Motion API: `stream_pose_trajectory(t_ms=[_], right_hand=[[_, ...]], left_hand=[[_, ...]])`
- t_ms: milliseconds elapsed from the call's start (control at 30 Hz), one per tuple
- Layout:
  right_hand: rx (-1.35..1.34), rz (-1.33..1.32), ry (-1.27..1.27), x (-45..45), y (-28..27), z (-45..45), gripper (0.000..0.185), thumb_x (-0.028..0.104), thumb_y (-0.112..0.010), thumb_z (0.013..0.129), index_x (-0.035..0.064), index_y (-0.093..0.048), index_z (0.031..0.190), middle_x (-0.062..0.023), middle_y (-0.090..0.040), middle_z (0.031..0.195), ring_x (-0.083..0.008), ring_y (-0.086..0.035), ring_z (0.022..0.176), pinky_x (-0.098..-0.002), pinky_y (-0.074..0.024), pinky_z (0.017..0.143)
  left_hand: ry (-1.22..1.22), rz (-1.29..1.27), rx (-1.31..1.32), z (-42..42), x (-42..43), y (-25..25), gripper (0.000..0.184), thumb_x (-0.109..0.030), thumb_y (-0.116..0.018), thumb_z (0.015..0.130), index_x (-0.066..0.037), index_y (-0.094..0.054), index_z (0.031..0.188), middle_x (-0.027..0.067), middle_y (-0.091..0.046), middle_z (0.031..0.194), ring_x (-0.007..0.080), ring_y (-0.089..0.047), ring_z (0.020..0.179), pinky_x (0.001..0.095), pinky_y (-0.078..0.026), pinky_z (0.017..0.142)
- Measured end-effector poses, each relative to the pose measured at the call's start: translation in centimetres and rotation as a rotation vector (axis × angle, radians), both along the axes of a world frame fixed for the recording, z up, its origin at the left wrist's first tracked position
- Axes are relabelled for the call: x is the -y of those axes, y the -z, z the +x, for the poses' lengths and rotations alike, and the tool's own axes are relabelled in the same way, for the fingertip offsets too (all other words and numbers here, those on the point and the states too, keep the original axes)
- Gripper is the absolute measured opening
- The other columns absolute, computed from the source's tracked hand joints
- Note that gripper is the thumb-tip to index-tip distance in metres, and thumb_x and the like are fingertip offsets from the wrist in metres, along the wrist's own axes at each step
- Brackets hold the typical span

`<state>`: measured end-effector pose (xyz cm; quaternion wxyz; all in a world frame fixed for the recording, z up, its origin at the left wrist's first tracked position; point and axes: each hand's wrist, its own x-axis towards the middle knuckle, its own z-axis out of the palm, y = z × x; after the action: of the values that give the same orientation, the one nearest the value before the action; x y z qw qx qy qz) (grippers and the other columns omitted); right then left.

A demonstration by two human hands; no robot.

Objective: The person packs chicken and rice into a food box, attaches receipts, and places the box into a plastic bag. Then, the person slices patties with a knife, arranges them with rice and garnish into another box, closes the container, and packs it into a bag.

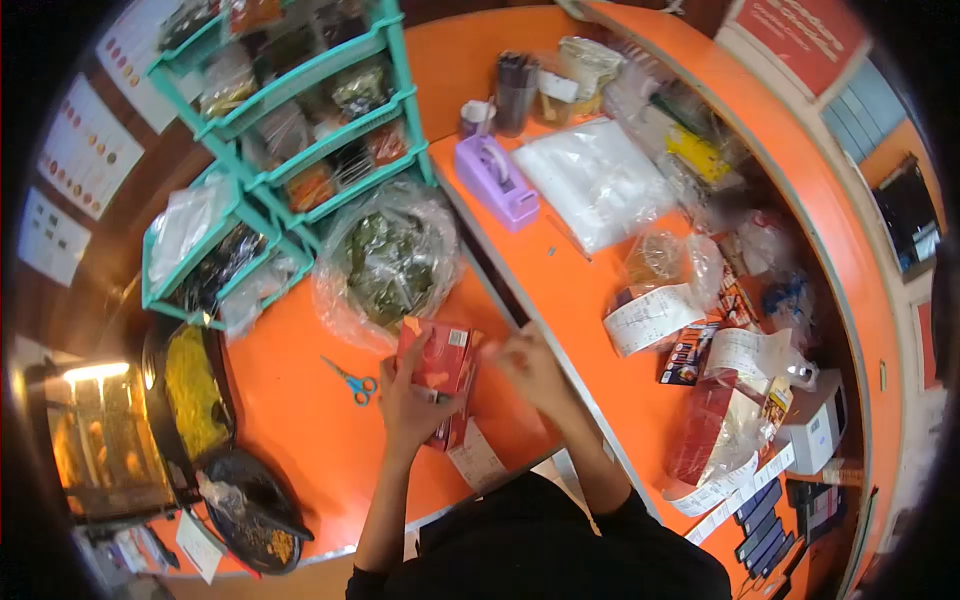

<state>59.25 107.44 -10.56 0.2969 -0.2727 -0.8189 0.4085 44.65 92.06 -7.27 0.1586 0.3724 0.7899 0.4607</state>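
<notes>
A red box [440,354] with a white label stands on the orange counter in the middle of the view. My left hand [408,405] is wrapped round its near left side, thumb across the front. To the right of the box, my right hand [530,370] is raised and blurred, so its fingers cannot be made out. A printed paper slip [475,458] hangs below the box. Blue-handled scissors [352,382] lie to the left. Behind the box sits a large clear bag of green leaves [390,262].
Teal racks [300,100] hold packets at the back left. A purple tape dispenser [497,183], plastic bags [598,182] and bagged orders with receipts [655,318] occupy the right counter. A black bowl [250,505] stands at the near left.
</notes>
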Motion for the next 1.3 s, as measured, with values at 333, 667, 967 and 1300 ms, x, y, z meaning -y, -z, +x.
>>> stream_pose_trajectory(t_ms=[333,667,967,1300], right_hand=[[0.01,-0.447,-0.637,1.3,-4.0,-4.0,0.039,0.04,-0.047,0.097,0.0014,-0.054,0.096,-0.0117,-0.036,0.095,-0.0226,-0.037,0.104,-0.034,-0.0341,0.091],[0.069,-0.416,-0.478,0.8,-1.5,-4.1,0.026,0.025,-0.056,0.095,0.0015,-0.062,0.086,-0.0064,-0.044,0.09,-0.0182,-0.044,0.09,-0.03,-0.0377,0.079],[0.066,-0.163,0.074,3.1,1.7,-3.4,0.05,0.041,-0.074,0.079,-0.0026,-0.063,0.058,-0.0124,-0.045,0.048,-0.023,-0.047,0.053,-0.0378,-0.0353,0.049],[-0.21,-0.947,-0.151,-0.4,2.9,0.0,0.037,0.027,-0.043,0.101,0.0052,-0.057,0.075,0.0017,-0.036,0.062,-0.0112,-0.04,0.065,-0.0267,-0.0339,0.066]], left_hand=[[-0.23,-0.364,-0.265,0.2,-0.8,1.0,0.095,-0.032,-0.083,0.046,-0.037,-0.048,0.135,0.0161,-0.043,0.121,0.0366,-0.046,0.108,0.0522,-0.035,0.087],[-0.185,-0.383,-0.171,1.5,-1.6,1.3,0.095,-0.033,-0.084,0.048,-0.035,-0.048,0.136,0.016,-0.043,0.122,0.0368,-0.046,0.109,0.0526,-0.037,0.085],[-0.208,-0.34,-0.207,2.4,-2.4,2.1,0.096,-0.034,-0.086,0.048,-0.035,-0.047,0.136,0.0165,-0.044,0.121,0.0367,-0.048,0.109,0.0535,-0.039,0.081],[-0.181,-0.344,-0.044,0.8,-0.6,3.7,0.099,-0.034,-0.085,0.047,-0.038,-0.044,0.137,0.0179,-0.044,0.12,0.0369,-0.045,0.113,0.0508,-0.039,0.079]])
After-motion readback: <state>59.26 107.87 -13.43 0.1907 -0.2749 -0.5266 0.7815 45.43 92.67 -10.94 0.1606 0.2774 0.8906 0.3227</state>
